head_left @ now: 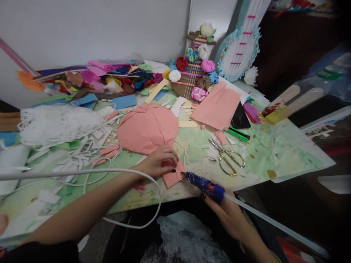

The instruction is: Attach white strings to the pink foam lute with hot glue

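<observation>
A pink paper-covered shape (148, 128), round with a narrow neck, lies flat at the table's front edge. Over its neck, my left hand (160, 160) is closed, fingertips together at a thin white cord (185, 151) that curves along the right side of the shape. In my right hand (227, 213) is a blue hot glue gun (204, 185), with a long translucent glue stick (268, 219) protruding from its back. The gun's nozzle points left and meets the neck beside the cord and my left fingertips. Exactly how the fingertips grip the cord is partly hidden.
Gold-handled scissors (229, 157) and a green utility knife (238, 134) lie to the right, near a pink sheet (218, 106). Tangled white cord (60, 122) and paper scraps cover the left. A white cable (109, 171) loops across my left forearm. Decorated paper instruments (189, 73) stand behind.
</observation>
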Tool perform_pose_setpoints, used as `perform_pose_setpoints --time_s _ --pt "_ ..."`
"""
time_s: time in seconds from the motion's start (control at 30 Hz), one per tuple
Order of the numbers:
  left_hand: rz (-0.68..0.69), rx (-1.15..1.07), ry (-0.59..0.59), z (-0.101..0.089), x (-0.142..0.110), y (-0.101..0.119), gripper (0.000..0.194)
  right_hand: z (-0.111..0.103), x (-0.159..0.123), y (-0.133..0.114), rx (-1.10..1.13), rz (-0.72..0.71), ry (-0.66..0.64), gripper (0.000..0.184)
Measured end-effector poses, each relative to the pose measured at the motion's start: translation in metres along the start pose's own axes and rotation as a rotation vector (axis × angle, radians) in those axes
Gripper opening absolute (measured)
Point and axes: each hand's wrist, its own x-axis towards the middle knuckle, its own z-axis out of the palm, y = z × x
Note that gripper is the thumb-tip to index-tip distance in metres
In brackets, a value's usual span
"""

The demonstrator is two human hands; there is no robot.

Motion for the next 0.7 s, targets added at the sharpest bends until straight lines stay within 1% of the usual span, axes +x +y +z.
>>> perform_pose_setpoints --time_s 0.2,0.33,0.53,0.7 --pt "-0.001 -0.014 0.005 0.0 -0.001 -0.001 0.004 0.002 0.009 -0.004 0.015 -0.013 -0.012 0.018" --pt "0.019 -0.016 0.008 0.001 -0.001 -0.002 0.003 0.003 0.003 0.002 -0.007 -0.013 -0.01 0.018" --pt "0.0 -0.006 0.0 0.001 -0.002 -0.004 0.003 0.001 -0.008 0.006 -0.04 -0.044 0.044 0.017" --pt "-0.006 -0.022 0.003 0.001 -0.002 -0.001 0.005 -0.001 -0.013 0.005 0.006 -0.035 0.017 0.014"
